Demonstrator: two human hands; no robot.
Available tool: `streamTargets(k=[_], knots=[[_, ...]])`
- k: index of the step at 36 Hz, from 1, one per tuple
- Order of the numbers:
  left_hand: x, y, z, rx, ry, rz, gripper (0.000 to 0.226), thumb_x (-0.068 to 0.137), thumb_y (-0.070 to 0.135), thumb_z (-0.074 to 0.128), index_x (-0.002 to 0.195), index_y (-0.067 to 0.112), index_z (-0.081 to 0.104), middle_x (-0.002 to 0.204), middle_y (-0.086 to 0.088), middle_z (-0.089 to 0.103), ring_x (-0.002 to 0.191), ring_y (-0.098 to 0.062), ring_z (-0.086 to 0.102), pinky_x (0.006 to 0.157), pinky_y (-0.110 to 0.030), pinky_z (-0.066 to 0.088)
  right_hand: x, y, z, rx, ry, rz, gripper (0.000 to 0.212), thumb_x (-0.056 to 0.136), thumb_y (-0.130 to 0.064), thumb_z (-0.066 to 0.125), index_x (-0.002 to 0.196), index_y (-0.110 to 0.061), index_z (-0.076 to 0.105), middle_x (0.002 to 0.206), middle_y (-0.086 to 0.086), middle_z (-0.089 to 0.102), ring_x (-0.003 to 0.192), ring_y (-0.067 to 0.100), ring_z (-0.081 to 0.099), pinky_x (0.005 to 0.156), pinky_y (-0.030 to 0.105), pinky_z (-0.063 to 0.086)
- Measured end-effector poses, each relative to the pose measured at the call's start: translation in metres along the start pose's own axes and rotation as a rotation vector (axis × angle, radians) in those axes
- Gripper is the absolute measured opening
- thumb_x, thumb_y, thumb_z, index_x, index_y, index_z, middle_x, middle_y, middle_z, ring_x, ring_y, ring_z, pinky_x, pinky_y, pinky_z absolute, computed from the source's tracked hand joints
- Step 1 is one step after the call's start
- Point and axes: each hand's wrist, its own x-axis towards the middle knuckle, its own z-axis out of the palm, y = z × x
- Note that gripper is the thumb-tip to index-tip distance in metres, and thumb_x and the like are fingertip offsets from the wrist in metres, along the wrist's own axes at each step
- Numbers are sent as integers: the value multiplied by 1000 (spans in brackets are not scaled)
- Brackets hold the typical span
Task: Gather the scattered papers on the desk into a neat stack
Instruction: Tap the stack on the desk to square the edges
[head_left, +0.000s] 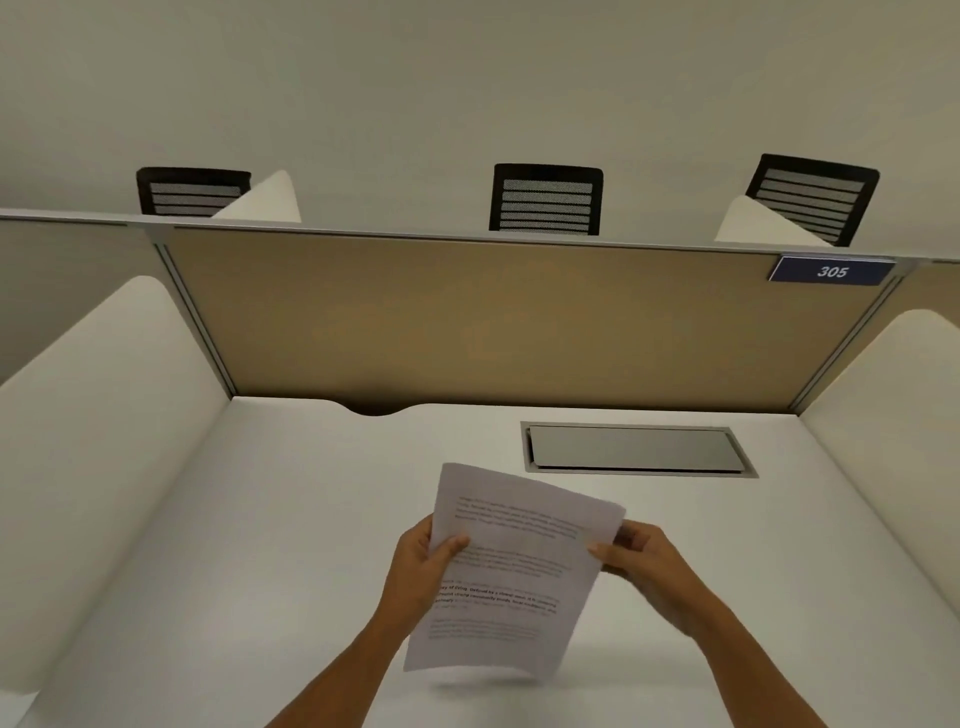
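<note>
A set of white printed papers (511, 566) is held up above the white desk (270, 545), tilted slightly to the right, its lower edge just off the surface. My left hand (421, 564) grips the left edge with the thumb on the front. On the right edge, my right hand (641, 558) pinches the sheets near the upper corner. How many sheets are in the set cannot be told. No other loose paper shows on the desk.
A grey metal cable flap (636, 449) is set into the desk at the back right. A tan partition (519, 322) with a blue "305" sign (831, 271) closes the back; white side panels flank the desk. Several black chairs stand beyond.
</note>
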Motion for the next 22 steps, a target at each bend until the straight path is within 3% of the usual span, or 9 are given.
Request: streamTargets(k=[5,7,11,15,22], knots=[[-9,-15,1,26,125,-26,35,83,35,69,113,21,61,101,-2,74,85,-24,76,71,-44,64,-7,42,28,-30,68,45,22,91,-18,72,112,-14,77,113,6,79,106,24,75,86,28,61],[-13,-22,3,34,133,-24,27,88,30,69,113,21,64,100,-1,76,85,-23,76,72,-44,64,-9,55,40,-66,106,86,15,92,-18,73,105,-17,79,105,1,81,100,20,76,79,23,61],[-20,-31,1,-4,143,-39,15,94,15,63,107,13,71,96,-8,78,85,-28,75,75,-48,63,-10,72,57,-151,218,103,14,92,-24,72,91,-12,80,90,2,82,88,23,77,79,36,62],[-22,-32,-2,-11,180,-49,14,94,11,63,103,10,73,93,-9,78,85,-30,74,71,-39,63,-12,75,70,-155,294,83,19,93,-28,70,80,-19,79,80,-3,81,73,10,75,62,21,58],[-20,-40,-7,13,162,-95,13,93,11,65,102,11,74,94,-7,78,87,-27,74,75,-38,62,-11,79,77,-186,318,65,22,96,-28,66,77,-25,77,81,-9,80,72,5,74,62,17,56]])
